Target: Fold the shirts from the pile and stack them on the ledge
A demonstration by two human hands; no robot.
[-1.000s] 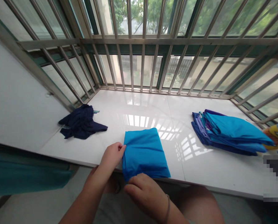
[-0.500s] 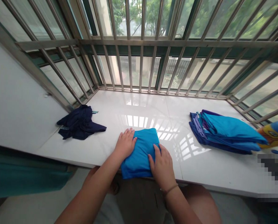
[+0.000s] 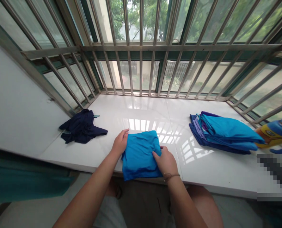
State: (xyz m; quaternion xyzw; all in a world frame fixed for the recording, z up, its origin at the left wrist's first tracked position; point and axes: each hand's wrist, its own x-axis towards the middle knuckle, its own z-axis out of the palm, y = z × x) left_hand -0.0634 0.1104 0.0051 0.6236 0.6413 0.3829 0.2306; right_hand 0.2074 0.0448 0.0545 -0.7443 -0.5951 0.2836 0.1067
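Note:
A bright blue folded cloth (image 3: 142, 155) lies at the front edge of the white ledge (image 3: 202, 171), its near edge hanging slightly over. My left hand (image 3: 120, 142) is at the cloth's left side, fingers pressed together and turned edge-on, against its upper left edge. On the right side, my right hand (image 3: 166, 160) pinches the cloth's edge, thumb on top and fingers partly hidden beneath or behind it. A stack of folded blue and purple clothes (image 3: 226, 133) rests on the right of the ledge. At the left lies a crumpled dark navy garment (image 3: 82, 126).
Metal bars (image 3: 141, 69) and windows close off the back and both sides. A yellow and blue object (image 3: 273, 133) stands at the far right beside the stack. A teal curtain (image 3: 24, 180) hangs at the lower left.
My left hand has moved off the top of the cloth to its left edge. My right hand has closed on the right edge. The cloth looks wider and flatter.

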